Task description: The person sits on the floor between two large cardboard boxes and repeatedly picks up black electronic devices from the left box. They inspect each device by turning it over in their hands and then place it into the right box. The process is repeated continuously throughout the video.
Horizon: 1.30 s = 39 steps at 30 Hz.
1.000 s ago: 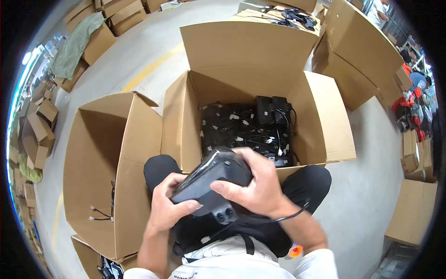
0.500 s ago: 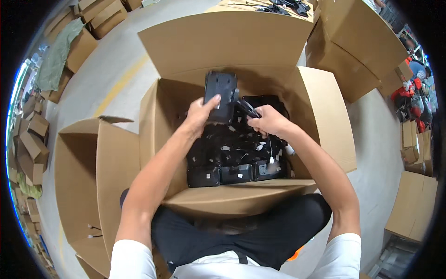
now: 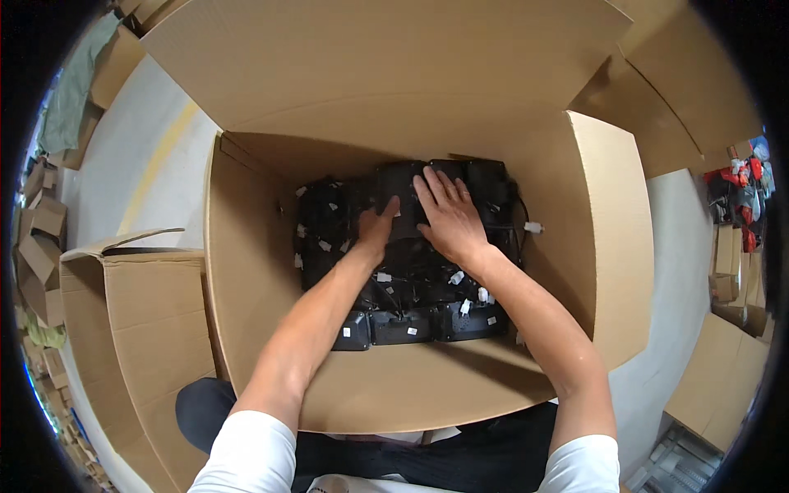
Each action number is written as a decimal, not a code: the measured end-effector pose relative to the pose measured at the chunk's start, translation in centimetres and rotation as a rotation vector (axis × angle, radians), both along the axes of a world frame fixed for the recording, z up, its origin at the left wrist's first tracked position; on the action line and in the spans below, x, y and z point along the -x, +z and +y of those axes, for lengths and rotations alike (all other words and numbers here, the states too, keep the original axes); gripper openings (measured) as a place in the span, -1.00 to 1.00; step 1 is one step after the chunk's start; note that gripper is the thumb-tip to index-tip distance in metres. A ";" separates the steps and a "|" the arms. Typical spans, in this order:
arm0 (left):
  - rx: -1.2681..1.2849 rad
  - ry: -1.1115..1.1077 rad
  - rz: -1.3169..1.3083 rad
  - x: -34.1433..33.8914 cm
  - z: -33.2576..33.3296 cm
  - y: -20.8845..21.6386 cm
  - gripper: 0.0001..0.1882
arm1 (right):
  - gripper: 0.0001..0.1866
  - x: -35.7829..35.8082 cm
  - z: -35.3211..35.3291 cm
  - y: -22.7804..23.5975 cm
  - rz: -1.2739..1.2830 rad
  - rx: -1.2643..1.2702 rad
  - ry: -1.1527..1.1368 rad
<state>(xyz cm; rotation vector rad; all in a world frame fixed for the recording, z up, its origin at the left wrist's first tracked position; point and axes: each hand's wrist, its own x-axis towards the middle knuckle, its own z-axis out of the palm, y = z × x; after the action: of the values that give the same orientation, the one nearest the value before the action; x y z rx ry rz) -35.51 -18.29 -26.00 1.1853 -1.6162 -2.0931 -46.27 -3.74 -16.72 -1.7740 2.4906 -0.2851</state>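
A black rectangular plastic unit (image 3: 401, 177) lies in the far part of the open cardboard box (image 3: 386, 386), among several similar dark units. My left hand (image 3: 376, 232) grips its left side, thumb over the top face; the other fingers are partly hidden. My right hand (image 3: 450, 215) rests flat with fingers stretched out, over the unit's right side and the neighbouring black unit (image 3: 486, 174). Thin black cables with white connectors (image 3: 457, 278) trail across the pile. Closer to me, a row of black units (image 3: 403, 329) stands along the box's near wall.
The box's tall far flap (image 3: 386, 57) and right flap (image 3: 616, 238) stand open. Another cardboard box (image 3: 156, 329) is at the left, with a larger carton (image 3: 657, 99) at the far right. A yellow line (image 3: 160, 164) crosses the floor.
My left hand has lowered the black unit into the box. The dark piece no longer shows in my right hand, which now lies flat. My view has moved closer over the box.
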 end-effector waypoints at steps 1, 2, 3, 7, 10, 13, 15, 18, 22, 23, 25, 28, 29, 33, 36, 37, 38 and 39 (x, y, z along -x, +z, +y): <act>0.066 0.001 -0.036 -0.2 0.7 -0.2 -0.39 | -0.15 -0.3 -0.1 -0.1 -0.014 -0.048 0.041; 0.128 -0.002 -0.064 0.2 1.3 -0.1 -0.38 | -0.14 -0.2 0.0 -0.4 -0.020 -0.100 0.076; 0.167 -0.049 -0.108 0.6 1.6 1.4 -0.28 | -0.15 -0.1 0.3 -1.1 -0.020 -0.145 0.050; 0.352 -0.390 -0.623 1.2 -2.0 -0.5 -0.02 | -0.15 -1.4 -3.0 -1.0 0.136 -0.273 0.123; 0.784 -0.619 -0.391 -2.6 -6.2 5.9 -0.40 | -0.05 -3.6 -6.2 -0.8 0.160 -0.388 0.129; 0.999 -0.811 0.090 -5.1 -8.8 23.0 -0.54 | -0.01 -2.0 -3.5 1.3 0.185 -0.496 -0.011; 1.110 -0.635 0.229 -12.8 -11.6 32.0 -0.54 | -0.07 -3.6 -3.4 3.7 0.183 -0.397 0.007; 1.124 -0.372 0.205 -29.8 -16.2 40.7 -0.57 | -0.19 -4.8 -1.9 5.1 0.138 -0.289 0.202; 0.838 0.248 -0.167 -51.7 -24.3 32.2 -0.62 | -0.44 -8.9 0.7 10.3 -0.236 -0.359 0.315; 0.949 0.225 -0.515 -58.3 -26.1 27.9 -0.59 | -0.50 -12.1 -0.1 12.2 -0.351 -0.355 0.290; 0.724 -0.007 -1.090 -67.6 -26.9 19.4 -0.47 | -0.51 -16.4 -0.3 14.7 -0.454 -0.404 0.216; 0.497 0.225 -1.293 -72.8 -23.6 11.0 -0.32 | -0.52 -23.4 -1.0 18.1 -0.517 -0.507 0.167; 0.476 0.434 -1.306 -73.8 -23.3 9.2 -0.12 | -0.53 -23.7 -0.5 17.2 -0.531 -0.501 0.269; 0.167 0.428 -1.561 -72.5 -22.1 4.8 0.14 | -0.56 -25.6 1.0 15.8 -0.598 -0.619 0.144; 0.099 0.509 -1.460 -73.8 -21.0 2.3 0.11 | -0.56 -25.8 1.7 15.7 -0.616 -0.563 0.009; 0.147 0.592 -1.398 -74.8 -21.3 1.7 0.09 | -0.57 -26.0 1.8 15.9 -0.687 -0.552 -0.063; 0.273 0.685 -1.368 -75.0 -21.2 1.6 0.04 | -0.58 -25.7 2.1 15.6 -0.695 -0.558 -0.087; 0.228 0.689 -1.390 -75.0 -22.3 1.5 0.01 | -0.58 -25.2 2.5 14.9 -0.703 -0.565 -0.110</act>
<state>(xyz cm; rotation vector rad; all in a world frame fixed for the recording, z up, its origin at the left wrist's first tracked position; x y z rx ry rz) 39.48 -40.55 -24.53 2.8064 -1.3027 -0.4985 -21.07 -1.29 -1.81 -1.0695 1.9016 -0.1484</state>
